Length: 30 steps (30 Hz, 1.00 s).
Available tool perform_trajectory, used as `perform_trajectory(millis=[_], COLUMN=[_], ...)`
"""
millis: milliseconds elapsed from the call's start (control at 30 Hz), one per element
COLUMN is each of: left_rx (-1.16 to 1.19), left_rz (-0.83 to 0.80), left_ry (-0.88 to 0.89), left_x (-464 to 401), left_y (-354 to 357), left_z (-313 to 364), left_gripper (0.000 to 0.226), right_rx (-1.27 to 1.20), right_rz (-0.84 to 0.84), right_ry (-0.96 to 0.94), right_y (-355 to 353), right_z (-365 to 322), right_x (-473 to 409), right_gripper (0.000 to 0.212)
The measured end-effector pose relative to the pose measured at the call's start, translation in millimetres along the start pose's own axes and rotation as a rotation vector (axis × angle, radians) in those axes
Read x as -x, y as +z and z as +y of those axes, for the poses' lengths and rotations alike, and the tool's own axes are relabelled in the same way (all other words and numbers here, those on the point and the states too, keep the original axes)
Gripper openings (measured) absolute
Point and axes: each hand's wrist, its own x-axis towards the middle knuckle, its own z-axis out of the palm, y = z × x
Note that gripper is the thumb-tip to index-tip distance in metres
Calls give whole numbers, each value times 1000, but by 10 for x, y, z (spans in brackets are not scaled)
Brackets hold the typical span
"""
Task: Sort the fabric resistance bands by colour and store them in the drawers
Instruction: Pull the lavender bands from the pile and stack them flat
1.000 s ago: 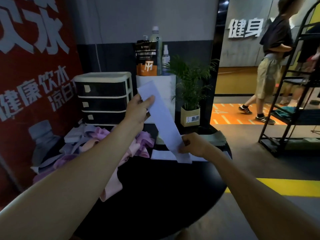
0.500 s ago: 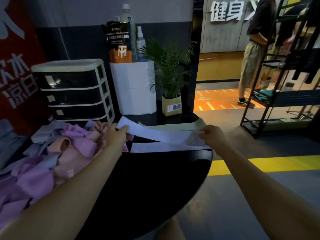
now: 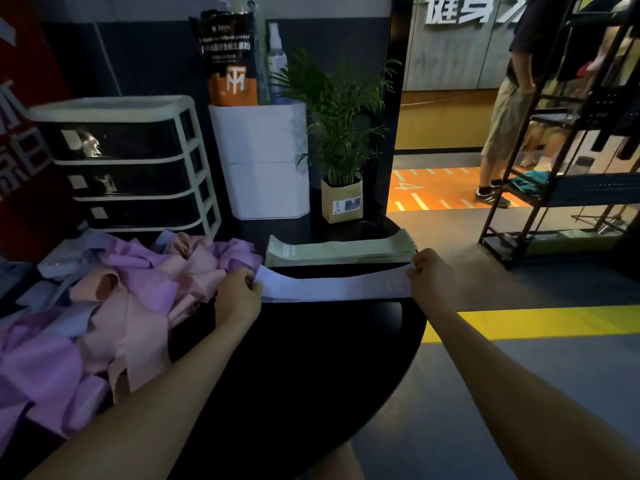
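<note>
head view: pale band (image 3: 334, 288) flat, lengthwise left-right between both hands

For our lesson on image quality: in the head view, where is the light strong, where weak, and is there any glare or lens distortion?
Head view: dim over the black table and band pile; bright on the orange floor through the doorway; glare spots on the top drawers; wide-angle bending tilts the rack at the right edge; the pale band between the left hand and right hand reads clearly.

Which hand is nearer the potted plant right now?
Right. The right hand sits just in front of the potted plant; the left hand is further left, beside the tangled bands.
</note>
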Motion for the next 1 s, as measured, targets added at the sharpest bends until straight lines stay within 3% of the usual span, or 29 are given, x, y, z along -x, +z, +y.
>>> perform_trajectory(millis=[233, 400, 633, 833, 1000], left_rx=[-15, 55, 35, 30, 61], left_rz=[-11, 17, 34, 41, 6], left_ry=[53, 84, 96, 115, 147], left_x=[40, 107, 112, 135, 135], left_y=[64, 84, 96, 106, 102], left_z=[-141, -166, -195, -217, -247], left_gripper=[14, 15, 12, 30, 38], right_rx=[95, 229, 126, 238, 290], right_rz=[37, 72, -174, -299, -277], right_ry=[-99, -159, -447, -515, -530], right_y=[133, 178, 474, 446, 472], right_z=[95, 45, -302, -277, -292], right_x=[9, 180, 568, 552, 573], right_gripper=[12, 26, 25, 31, 27])
